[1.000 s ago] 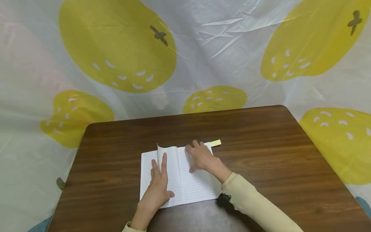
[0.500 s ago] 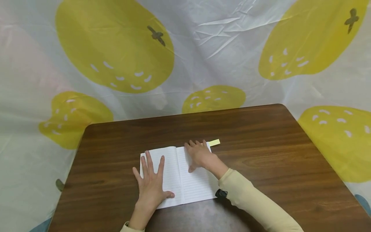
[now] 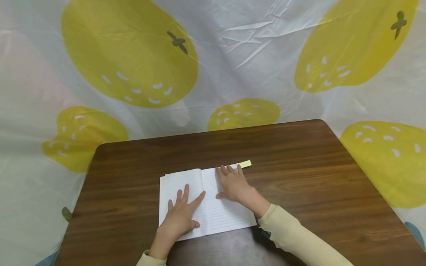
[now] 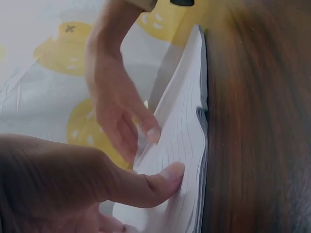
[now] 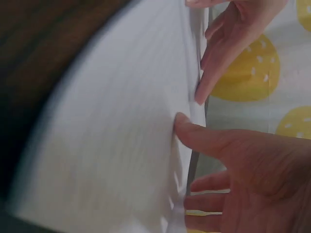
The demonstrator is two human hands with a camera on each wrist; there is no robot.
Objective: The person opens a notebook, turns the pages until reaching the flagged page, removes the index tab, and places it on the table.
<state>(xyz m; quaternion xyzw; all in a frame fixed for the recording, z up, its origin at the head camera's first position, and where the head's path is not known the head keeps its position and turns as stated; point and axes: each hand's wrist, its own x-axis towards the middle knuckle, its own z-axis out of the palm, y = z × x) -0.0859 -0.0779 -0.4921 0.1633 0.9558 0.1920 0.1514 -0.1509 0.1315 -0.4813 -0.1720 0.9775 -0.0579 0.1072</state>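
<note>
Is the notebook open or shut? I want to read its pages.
Open. The notebook lies spread flat on the table, lined pages up, left hand and right hand resting on them.

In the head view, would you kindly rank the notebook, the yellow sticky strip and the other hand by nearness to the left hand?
1. The notebook: the left hand rests flat on its left page.
2. The right hand: just to the right, on the right page.
3. The yellow sticky strip: farthest, beyond the notebook's far right corner.
</note>
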